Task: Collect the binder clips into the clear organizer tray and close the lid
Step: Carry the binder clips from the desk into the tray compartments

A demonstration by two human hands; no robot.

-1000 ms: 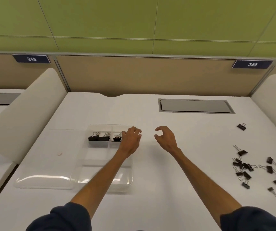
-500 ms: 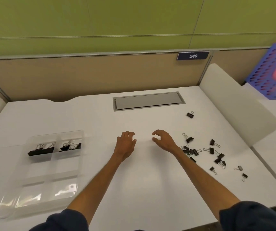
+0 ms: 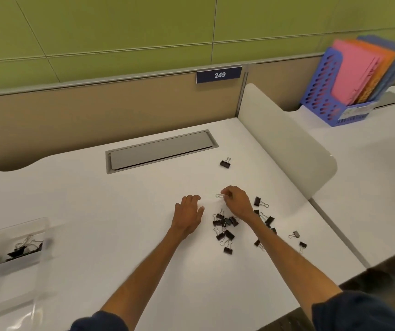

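Several black binder clips (image 3: 225,225) lie scattered on the white desk at the right. One more clip (image 3: 225,162) sits alone further back. My right hand (image 3: 237,201) is over the pile, its fingertips pinched on the wire handle of a binder clip (image 3: 219,195). My left hand (image 3: 188,212) rests flat on the desk just left of the pile, fingers apart, holding nothing. The clear organizer tray (image 3: 22,237) is at the far left edge, partly cut off, with a few clips (image 3: 24,248) in its back compartments.
A grey cable hatch (image 3: 160,150) is set into the desk behind my hands. A rounded white divider (image 3: 285,144) bounds the desk on the right. A blue file rack (image 3: 349,84) with coloured folders stands on the neighbouring desk.
My view has swung right, so the tray slid to the left edge. Both hands travelled from the tray to the clip pile, and my right hand closed on a clip handle.
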